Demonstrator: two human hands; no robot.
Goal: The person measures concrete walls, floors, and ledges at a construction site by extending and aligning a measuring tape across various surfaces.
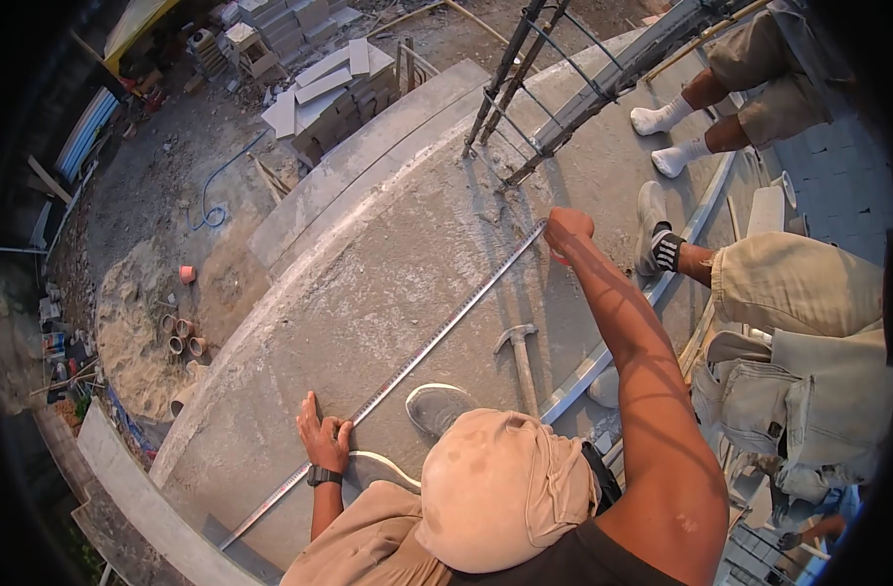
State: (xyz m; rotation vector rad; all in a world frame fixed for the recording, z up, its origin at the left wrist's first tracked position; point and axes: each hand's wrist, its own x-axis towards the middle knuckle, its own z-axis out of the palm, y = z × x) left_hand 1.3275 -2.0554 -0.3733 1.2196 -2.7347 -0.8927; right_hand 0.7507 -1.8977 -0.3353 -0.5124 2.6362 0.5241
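Observation:
A long measuring tape [427, 346] stretches diagonally over the rough concrete surface [368, 293]. Its upper end meets my right hand [570, 232], which is closed round it; a bit of red shows below the fingers. Lower down, my left hand [323, 438], with a dark watch on the wrist, rests on the concrete with fingers spread and the thumb at the tape's edge. A hammer [525, 366] lies right of the tape, its head toward the top. Between the arms is a rounded beige cloth shape [500, 488], near a grey shoe [439, 406].
A steel rebar frame [534, 117] stands at the top. Along the right runs a metal bar [593, 366]. Several people's legs are at the right, one in a grey shoe [650, 227]. Beyond the curved concrete edge [271, 327] are stacked blocks [319, 93], a sand pile [129, 337] and pots.

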